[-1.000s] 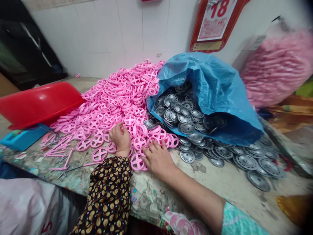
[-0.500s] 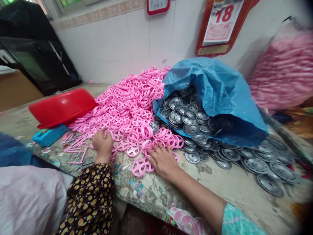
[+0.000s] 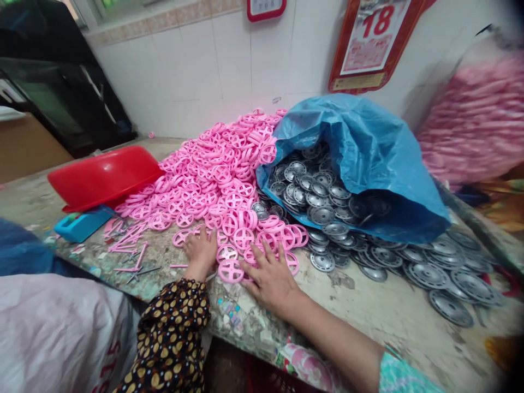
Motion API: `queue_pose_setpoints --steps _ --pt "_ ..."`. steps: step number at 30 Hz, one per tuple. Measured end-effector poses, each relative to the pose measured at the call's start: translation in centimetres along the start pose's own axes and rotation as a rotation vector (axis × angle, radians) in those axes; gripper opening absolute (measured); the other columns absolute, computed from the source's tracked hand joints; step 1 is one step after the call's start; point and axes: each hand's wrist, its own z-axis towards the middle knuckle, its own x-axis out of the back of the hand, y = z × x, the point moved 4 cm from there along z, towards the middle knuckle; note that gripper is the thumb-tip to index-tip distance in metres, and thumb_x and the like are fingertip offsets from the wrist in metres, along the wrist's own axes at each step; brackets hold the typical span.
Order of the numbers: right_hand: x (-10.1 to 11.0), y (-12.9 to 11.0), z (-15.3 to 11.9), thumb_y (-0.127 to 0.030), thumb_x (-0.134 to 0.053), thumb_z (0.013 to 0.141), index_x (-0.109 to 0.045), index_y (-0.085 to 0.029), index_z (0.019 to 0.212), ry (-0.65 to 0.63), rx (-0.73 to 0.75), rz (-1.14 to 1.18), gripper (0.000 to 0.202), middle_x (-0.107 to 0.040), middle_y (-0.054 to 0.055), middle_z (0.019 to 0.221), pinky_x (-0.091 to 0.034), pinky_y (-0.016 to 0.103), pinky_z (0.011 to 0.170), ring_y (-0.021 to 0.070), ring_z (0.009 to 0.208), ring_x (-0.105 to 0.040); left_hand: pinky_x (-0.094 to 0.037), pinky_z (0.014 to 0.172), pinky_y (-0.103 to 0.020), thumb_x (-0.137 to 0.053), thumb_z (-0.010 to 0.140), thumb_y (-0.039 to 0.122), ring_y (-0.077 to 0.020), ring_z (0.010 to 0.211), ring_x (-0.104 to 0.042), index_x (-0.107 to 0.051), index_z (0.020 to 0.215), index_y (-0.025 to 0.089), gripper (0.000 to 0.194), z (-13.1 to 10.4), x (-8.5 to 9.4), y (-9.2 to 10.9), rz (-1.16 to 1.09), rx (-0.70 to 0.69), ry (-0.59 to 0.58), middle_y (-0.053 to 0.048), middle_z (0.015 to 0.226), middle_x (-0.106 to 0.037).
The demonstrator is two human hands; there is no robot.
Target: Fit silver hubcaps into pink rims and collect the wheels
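Observation:
My left hand (image 3: 201, 251) lies with fingers stretched over the front edge of a heap of pink plastic wheel rings (image 3: 213, 180) with cross spokes. To its right, my right hand (image 3: 272, 278) rests palm down, fingers spread, on more of these rings. Between the two hands a pink ring (image 3: 230, 271) lies flat on the worn table (image 3: 327, 322). What lies under the palms is hidden. Right of the heap, silver-grey wheel discs (image 3: 321, 199) spill from a blue plastic bag (image 3: 368, 142).
A tilted red basin (image 3: 104, 177) and a blue box (image 3: 82, 224) stand at the left. Near them lie pink sticks and screws (image 3: 137, 262). A white sack (image 3: 61, 333) is at the front left, and a clear bag of pink parts (image 3: 475, 120) at the back right.
My left hand has moved right, towards my right hand, and its fingers have straightened. Several pink rings at the front edge have shifted. My right hand has spread its fingers more and barely moved.

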Motion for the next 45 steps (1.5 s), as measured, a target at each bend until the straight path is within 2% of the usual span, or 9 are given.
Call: queue_pose_setpoints --steps 9,14,20,27,31,33,38,41,45 --pt "-0.1 1.6 -1.1 -0.057 -0.034 0.091 -0.054 -0.037 0.126 -0.036 -0.088 0.0 0.045 -0.033 0.012 0.146 -0.005 0.065 0.103 0.0368 0.136 -0.02 -0.037 0.094 -0.048 -0.034 0.089 0.041 -0.034 0.115 -0.049 -0.046 0.133 0.012 0.054 -2.1 0.6 2.3 -0.1 -0.161 0.033 -0.023 0.12 -0.054" --pt "-0.3 1.4 -1.2 -0.056 -0.031 0.093 -0.055 -0.035 0.125 -0.063 -0.106 0.021 0.045 -0.034 0.012 0.145 -0.005 0.063 0.104 0.0356 0.136 -0.02 -0.042 0.092 -0.035 -0.038 0.087 0.028 -0.0231 0.107 -0.054 -0.06 0.115 0.018 0.037 -2.4 3.0 -1.3 -0.151 -0.258 0.057 -0.011 0.111 -0.061" --pt "-0.2 1.3 -1.1 -0.055 -0.032 0.093 -0.055 -0.034 0.125 -0.098 -0.109 0.031 0.045 -0.033 0.011 0.146 -0.004 0.062 0.105 0.035 0.135 -0.022 -0.044 0.085 -0.039 -0.051 0.078 0.031 -0.0266 0.091 -0.055 -0.069 0.092 0.02 0.025 -4.4 3.5 -7.3 -0.074 -0.271 0.023 -0.009 0.088 -0.058" --pt "0.0 1.1 -1.2 -0.054 -0.035 0.092 -0.056 -0.035 0.124 -0.069 -0.11 0.004 0.042 -0.034 0.011 0.145 -0.007 0.061 0.105 0.035 0.134 -0.026 -0.042 0.086 -0.039 -0.055 0.077 0.038 -0.0245 0.089 -0.054 -0.069 0.079 0.025 0.019 -5.0 2.8 -7.8 -0.036 -0.336 -0.084 -0.006 0.086 -0.057" --pt "-0.3 1.2 -1.2 -0.052 -0.037 0.093 -0.057 -0.035 0.123 -0.051 -0.103 -0.016 0.04 -0.035 0.011 0.145 -0.007 0.061 0.105 0.0348 0.133 -0.027 -0.045 0.079 -0.035 -0.053 0.076 0.041 -0.0218 0.082 -0.056 -0.065 0.074 0.023 0.023 -4.7 3.7 -7.6 -0.288 -0.367 -0.199 -0.003 0.08 -0.061" --pt "-0.4 1.2 -1.3 -0.052 -0.037 0.092 -0.057 -0.034 0.123 -0.047 -0.104 -0.02 0.04 -0.035 0.012 0.145 -0.007 0.061 0.105 0.0349 0.133 -0.027 -0.047 0.075 -0.033 -0.049 0.077 0.044 -0.0211 0.08 -0.058 -0.064 0.077 0.021 0.027 -3.7 4.7 -8.7 -0.399 -0.247 -0.113 -0.003 0.08 -0.063" --pt "-0.5 1.3 -1.2 -0.052 -0.037 0.092 -0.056 -0.034 0.125 -0.06 -0.103 -0.014 0.041 -0.034 0.012 0.145 -0.008 0.062 0.104 0.0359 0.133 -0.028 -0.044 0.086 -0.05 -0.046 0.08 0.052 -0.034 0.098 -0.056 -0.063 0.105 0.015 0.048 -0.6 8.3 -13.6 -0.196 0.294 0.433 -0.015 0.099 -0.064" --pt "-0.4 1.2 -1.1 -0.051 -0.038 0.092 -0.055 -0.034 0.125 -0.072 -0.1 -0.009 0.04 -0.034 0.012 0.145 -0.008 0.062 0.104 0.0356 0.133 -0.027 -0.038 0.095 -0.054 -0.045 0.083 0.044 -0.0384 0.115 -0.047 -0.047 0.129 0.006 0.06 1.2 8.4 -14.1 -0.168 0.256 0.477 -0.024 0.117 -0.056" --pt "-0.3 1.2 -1.1 -0.051 -0.039 0.092 -0.056 -0.034 0.124 -0.07 -0.114 0.0 0.04 -0.036 0.013 0.144 -0.009 0.062 0.104 0.0361 0.132 -0.03 -0.036 0.1 -0.046 -0.045 0.083 0.04 -0.0331 0.118 -0.046 -0.047 0.129 0.007 0.056 2.7 7.1 -12.3 -0.222 0.119 0.496 -0.021 0.12 -0.056"
